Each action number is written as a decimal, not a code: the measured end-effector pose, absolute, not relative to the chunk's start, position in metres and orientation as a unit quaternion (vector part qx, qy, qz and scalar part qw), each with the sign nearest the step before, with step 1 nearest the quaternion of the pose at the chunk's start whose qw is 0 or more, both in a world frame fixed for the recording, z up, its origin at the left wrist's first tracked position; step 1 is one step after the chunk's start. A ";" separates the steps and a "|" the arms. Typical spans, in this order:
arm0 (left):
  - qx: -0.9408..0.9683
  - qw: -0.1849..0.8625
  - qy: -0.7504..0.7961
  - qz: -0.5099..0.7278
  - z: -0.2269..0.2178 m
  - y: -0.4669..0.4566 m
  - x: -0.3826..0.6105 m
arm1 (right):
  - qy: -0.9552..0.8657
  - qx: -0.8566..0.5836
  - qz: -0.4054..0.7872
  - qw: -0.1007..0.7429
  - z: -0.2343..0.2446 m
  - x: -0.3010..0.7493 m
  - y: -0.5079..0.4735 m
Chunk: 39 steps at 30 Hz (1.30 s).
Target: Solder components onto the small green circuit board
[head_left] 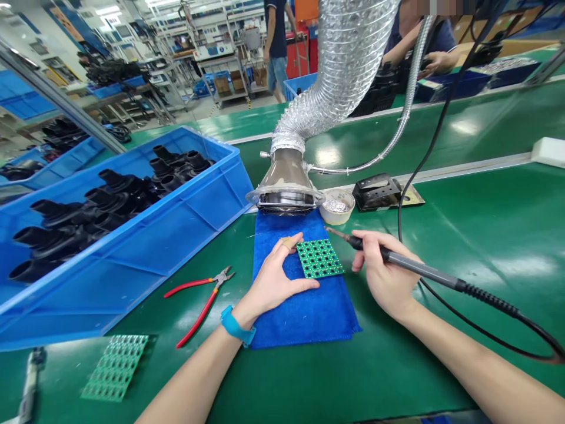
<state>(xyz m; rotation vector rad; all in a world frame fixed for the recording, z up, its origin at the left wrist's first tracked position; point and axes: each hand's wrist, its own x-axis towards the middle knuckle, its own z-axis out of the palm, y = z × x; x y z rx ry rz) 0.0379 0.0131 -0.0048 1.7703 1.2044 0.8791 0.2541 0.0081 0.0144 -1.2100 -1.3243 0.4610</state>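
Note:
My left hand [276, 274] grips a green circuit board [320, 259] at its left side, fingertips at the top-left corner and thumb along the lower edge. The board lies over a blue cloth [304, 318]. In my right hand [391, 271] is a soldering iron [419, 269], held like a pen. Its tip points left, just above the board's top-right corner and apart from it. Red-handled cutters [207, 300] lie with handles spread, left of the cloth. A second green circuit board [117, 368] rests at the lower left.
A fume hood [289, 176] on a silver duct [339, 65] hangs beyond the cloth, beside a small round tub [338, 206] and an iron stand [377, 191]. A blue bin [185, 212] of black parts stands left. The iron's cable loops right. A co-worker sits opposite.

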 end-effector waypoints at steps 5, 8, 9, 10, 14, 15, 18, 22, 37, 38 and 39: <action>0.662 0.450 0.471 0.369 -0.005 0.015 0.035 | -0.623 -0.517 0.184 0.558 0.003 0.257 0.015; 0.632 0.485 0.466 0.384 -0.002 0.016 0.034 | -0.659 -0.494 0.197 0.532 -0.003 0.255 0.014; 0.621 0.497 0.462 0.393 -0.001 0.017 0.034 | -0.672 -0.481 0.205 0.525 -0.005 0.254 0.014; 0.610 0.509 0.455 0.403 0.000 0.017 0.033 | -0.685 -0.466 0.213 0.517 -0.006 0.255 0.014; 0.586 0.530 0.429 0.437 0.002 0.017 0.033 | -0.719 -0.410 0.270 0.492 -0.010 0.259 0.014; 0.587 0.529 0.426 0.439 0.001 0.017 0.033 | -0.719 -0.402 0.286 0.489 -0.011 0.260 0.015; 0.595 0.525 0.421 0.439 0.001 0.016 0.033 | -0.712 -0.390 0.308 0.496 -0.016 0.261 0.017; 0.600 0.529 0.412 0.436 0.001 0.015 0.033 | -0.701 -0.385 0.298 0.521 -0.020 0.261 0.019; 0.640 0.521 0.378 0.420 0.004 0.014 0.028 | -0.691 -0.377 0.285 0.547 -0.021 0.262 0.019; 0.639 0.523 0.376 0.420 0.004 0.014 0.028 | -0.691 -0.377 0.285 0.547 -0.021 0.262 0.019; 0.638 0.525 0.375 0.420 0.004 0.014 0.028 | -0.690 -0.376 0.286 0.548 -0.021 0.262 0.019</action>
